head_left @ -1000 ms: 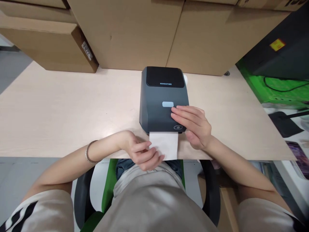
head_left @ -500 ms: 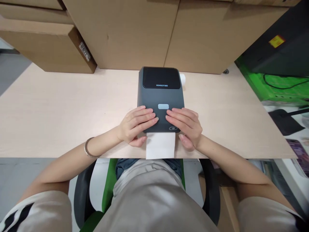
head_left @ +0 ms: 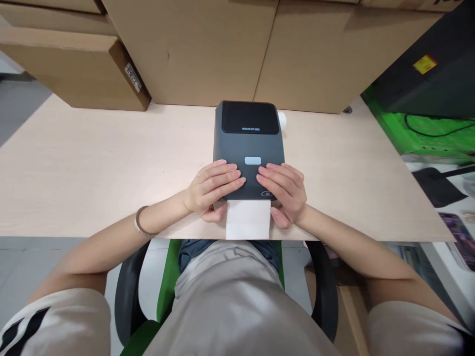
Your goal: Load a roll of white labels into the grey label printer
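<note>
A dark grey label printer (head_left: 247,146) with a black window and a light blue button stands on the table. A white strip of label paper (head_left: 248,220) comes out of its front and reaches the table's front edge. My left hand (head_left: 213,189) lies on the front left of the lid, fingers stretched out, thumb low beside the paper. On the front right of the lid rests my right hand (head_left: 285,190), fingers likewise extended and its thumb near the paper's right edge. Both thumbs sit below the lid's front edge. Behind the printer's right side, part of a white roll (head_left: 282,120) shows.
Large cardboard boxes (head_left: 208,54) stand along the back of the table (head_left: 111,163), with a smaller carton (head_left: 74,69) at the left. To the right are a dark panel with a yellow label (head_left: 425,64), a green surface (head_left: 426,133) and a phone (head_left: 460,237).
My right thumb has moved slightly left, closer to the paper. Both hands stay on the lid, and the view has shifted a little.
</note>
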A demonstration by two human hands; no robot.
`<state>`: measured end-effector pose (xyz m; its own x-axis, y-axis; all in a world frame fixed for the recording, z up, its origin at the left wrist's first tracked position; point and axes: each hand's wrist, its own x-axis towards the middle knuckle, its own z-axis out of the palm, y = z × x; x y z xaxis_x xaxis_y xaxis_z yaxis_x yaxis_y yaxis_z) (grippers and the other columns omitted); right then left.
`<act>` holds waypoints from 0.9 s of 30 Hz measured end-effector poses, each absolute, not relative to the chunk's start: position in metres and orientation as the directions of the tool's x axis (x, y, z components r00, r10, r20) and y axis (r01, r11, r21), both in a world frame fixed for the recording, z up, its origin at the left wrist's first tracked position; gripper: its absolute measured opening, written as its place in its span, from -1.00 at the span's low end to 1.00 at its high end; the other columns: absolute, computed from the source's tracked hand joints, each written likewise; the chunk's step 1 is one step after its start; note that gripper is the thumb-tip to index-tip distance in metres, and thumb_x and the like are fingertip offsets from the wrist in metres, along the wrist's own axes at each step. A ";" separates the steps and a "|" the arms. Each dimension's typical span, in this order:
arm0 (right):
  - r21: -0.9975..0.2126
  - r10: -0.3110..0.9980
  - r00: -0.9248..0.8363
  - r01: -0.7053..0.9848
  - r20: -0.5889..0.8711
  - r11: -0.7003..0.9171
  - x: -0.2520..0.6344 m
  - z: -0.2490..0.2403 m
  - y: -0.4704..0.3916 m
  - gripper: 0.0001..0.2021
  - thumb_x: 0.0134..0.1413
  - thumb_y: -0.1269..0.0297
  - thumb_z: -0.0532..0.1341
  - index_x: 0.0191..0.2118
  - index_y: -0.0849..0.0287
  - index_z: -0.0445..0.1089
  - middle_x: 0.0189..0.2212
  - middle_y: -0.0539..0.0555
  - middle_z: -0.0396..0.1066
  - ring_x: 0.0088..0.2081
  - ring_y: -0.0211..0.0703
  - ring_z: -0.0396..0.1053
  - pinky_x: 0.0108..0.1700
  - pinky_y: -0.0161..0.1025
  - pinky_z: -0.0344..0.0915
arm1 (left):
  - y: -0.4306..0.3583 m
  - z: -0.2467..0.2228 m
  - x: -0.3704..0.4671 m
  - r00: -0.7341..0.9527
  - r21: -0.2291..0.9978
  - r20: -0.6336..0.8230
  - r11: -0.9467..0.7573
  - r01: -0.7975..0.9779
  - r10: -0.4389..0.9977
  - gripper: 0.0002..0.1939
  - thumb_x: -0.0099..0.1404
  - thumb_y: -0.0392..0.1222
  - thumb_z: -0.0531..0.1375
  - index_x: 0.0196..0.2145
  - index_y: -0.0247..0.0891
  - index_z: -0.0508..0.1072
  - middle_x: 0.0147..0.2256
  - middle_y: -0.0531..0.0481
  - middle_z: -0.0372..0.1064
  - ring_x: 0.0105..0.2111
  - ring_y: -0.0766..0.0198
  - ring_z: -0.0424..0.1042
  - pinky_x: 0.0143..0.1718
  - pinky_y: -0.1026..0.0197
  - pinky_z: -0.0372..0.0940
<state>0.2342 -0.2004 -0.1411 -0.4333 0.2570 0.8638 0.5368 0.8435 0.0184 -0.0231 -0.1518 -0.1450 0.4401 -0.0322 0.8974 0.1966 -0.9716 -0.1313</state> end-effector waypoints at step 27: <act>-0.176 0.298 -0.233 0.433 0.926 0.884 0.234 -0.172 -0.166 -0.48 0.39 0.10 -0.14 0.34 -0.25 0.26 0.05 -0.02 0.50 0.19 0.03 0.44 0.34 0.25 0.35 | -0.152 -0.136 -0.028 0.467 0.054 0.875 -0.983 0.174 0.130 -0.47 0.47 -0.02 0.00 0.28 -0.10 0.48 0.07 -0.11 0.60 0.09 0.02 0.58 0.22 -0.14 0.49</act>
